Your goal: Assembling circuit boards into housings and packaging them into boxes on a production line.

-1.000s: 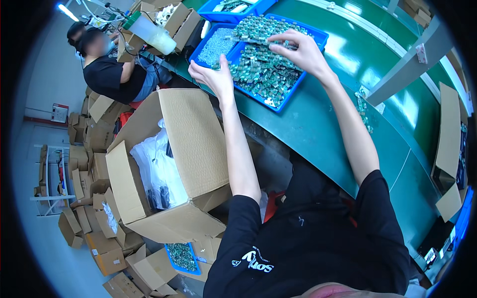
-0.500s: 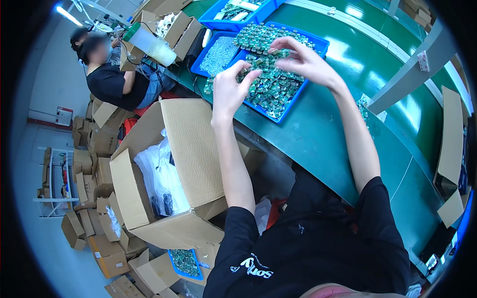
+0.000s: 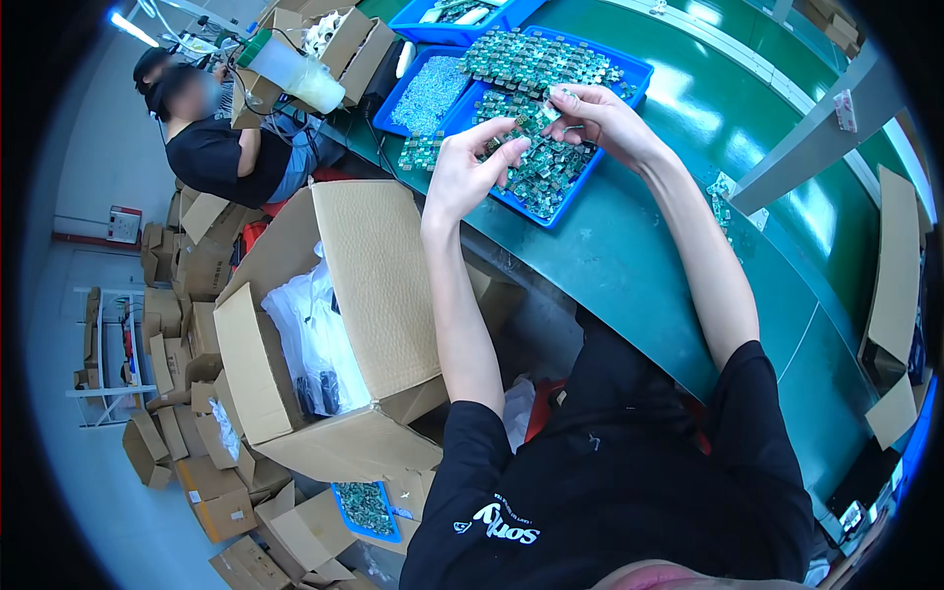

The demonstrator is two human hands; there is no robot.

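A blue tray point(image 3: 582, 187) heaped with small green circuit boards point(image 3: 539, 179) lies on the green table. Above the heap my two hands are close together. The fingers and thumb of my right hand point(image 3: 612, 126) pinch a small circuit board point(image 3: 534, 120). My left hand point(image 3: 466, 175) is curled at the left side of that piece, its thumb and fingertips drawn toward each other; boards behind blur what lies between them. Sheets of joined circuit boards point(image 3: 541, 61) rest across the tray's far part. Another such sheet point(image 3: 421, 151) sits left of my left hand.
A blue tray of small pale pieces point(image 3: 430, 93) adjoins on the left, another blue bin point(image 3: 462, 29) behind. A large open carton point(image 3: 379, 295) stands by my left arm. A metal post point(image 3: 816, 128) rises at right. Two people point(image 3: 221, 157) are at far left.
My hands were apart and open over the tray. They have come closer together, the right moving left and down, and a small circuit board is now in the right fingers.
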